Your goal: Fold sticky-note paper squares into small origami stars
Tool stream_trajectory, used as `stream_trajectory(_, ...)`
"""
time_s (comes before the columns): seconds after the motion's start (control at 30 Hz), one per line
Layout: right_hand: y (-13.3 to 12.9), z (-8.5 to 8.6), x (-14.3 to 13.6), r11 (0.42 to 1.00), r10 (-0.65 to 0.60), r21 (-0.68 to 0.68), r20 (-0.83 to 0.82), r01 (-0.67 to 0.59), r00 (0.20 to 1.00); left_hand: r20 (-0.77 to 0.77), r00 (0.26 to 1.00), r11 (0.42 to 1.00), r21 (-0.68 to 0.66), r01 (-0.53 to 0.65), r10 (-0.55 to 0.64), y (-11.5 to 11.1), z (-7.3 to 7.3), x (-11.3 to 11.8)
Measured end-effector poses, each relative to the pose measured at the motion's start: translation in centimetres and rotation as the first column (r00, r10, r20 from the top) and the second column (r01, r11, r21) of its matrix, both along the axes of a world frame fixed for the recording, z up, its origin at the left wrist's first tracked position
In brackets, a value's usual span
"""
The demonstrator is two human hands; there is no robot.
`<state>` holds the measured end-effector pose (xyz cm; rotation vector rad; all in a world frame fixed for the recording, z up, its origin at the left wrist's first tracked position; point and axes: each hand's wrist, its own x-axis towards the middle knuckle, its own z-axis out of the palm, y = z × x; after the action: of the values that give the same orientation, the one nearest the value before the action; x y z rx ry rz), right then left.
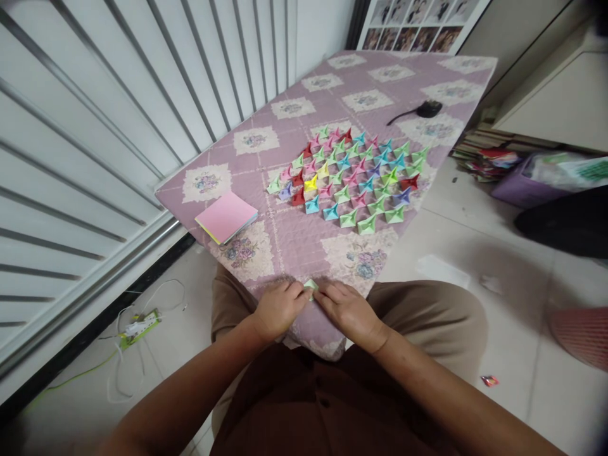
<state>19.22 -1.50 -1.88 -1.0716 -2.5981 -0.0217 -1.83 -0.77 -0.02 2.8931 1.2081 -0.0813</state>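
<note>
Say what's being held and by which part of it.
A pale green paper, at opposite sides, by the left hand and right hand; the exact finger grip is too small to tell.

On the pale tiled floor (517, 335): to my left, a white-and-green power strip (140, 328); to my right, a reddish ribbed container (583, 337) and a small red wrapper (489, 380).

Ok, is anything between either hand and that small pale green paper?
Nothing visible: the left hand and right hand both touch the pale green paper, at the near end of the floral tablecloth.
</note>
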Motion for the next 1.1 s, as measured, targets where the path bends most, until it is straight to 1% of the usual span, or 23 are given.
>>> stream_trajectory(0.1, -0.2, -0.6, 0.2, 0.998, -0.03, -0.061, -0.091, 0.025, 0.995, 0.002, 1.0, 1.0, -0.01, 0.02, -0.02, -0.1, 0.1, -0.1)
stream_trajectory(0.23, -0.4, -1.2, 0.2, 0.984, -0.124, -0.155, -0.26, 0.085, 0.958, 0.016, 1.0, 0.999, -0.041, 0.027, -0.026, -0.1, 0.3, -0.2)
stream_trajectory(0.3, -0.4, -1.3, 0.2, 0.979, -0.146, -0.182, -0.29, 0.095, 0.946, 0.025, 1.0, 0.998, -0.057, 0.018, -0.017, 0.0, 0.4, -0.2)
stream_trajectory(0.4, -0.5, -1.2, 0.2, 0.979, -0.134, -0.187, -0.268, 0.085, 0.954, 0.034, 0.999, 0.998, -0.06, 0.02, -0.018, 0.0, 0.4, -0.3)
stream_trajectory(0.57, -0.4, -0.9, 0.5, 0.987, -0.082, -0.155, -0.187, 0.053, 0.979, 0.019, 1.0, 0.999, -0.038, 0.026, -0.025, 0.0, 0.2, -0.3)
stream_trajectory(0.77, -0.3, -0.3, 0.6, 0.995, -0.023, -0.096, -0.044, 0.019, 0.999, 0.014, 0.999, 0.998, -0.018, 0.052, -0.052, 0.1, 0.0, -0.4)
stream_trajectory(0.9, -0.2, 0.1, 0.4, 0.995, -0.039, -0.093, 0.032, 0.042, 0.999, 0.012, 0.998, 0.998, -0.024, 0.06, -0.06, 0.1, -0.1, -0.4)
stream_trajectory(0.97, -0.2, 0.1, 0.3, 0.993, -0.065, -0.099, 0.006, 0.065, 0.998, 0.019, 0.998, 0.998, -0.021, 0.057, -0.057, 0.1, -0.1, -0.4)
stream_trajectory(1.0, -0.2, 0.1, 0.2, 0.991, -0.083, -0.105, -0.033, 0.079, 0.996, 0.026, 0.998, 0.999, -0.02, 0.051, -0.05, 0.0, -0.1, -0.3)
stream_trajectory(1.1, -0.1, 0.1, -0.2, 0.978, -0.172, -0.153, -0.218, 0.141, 0.961, 0.048, 0.999, 0.999, -0.027, 0.017, -0.016, -0.2, -0.1, -0.2)
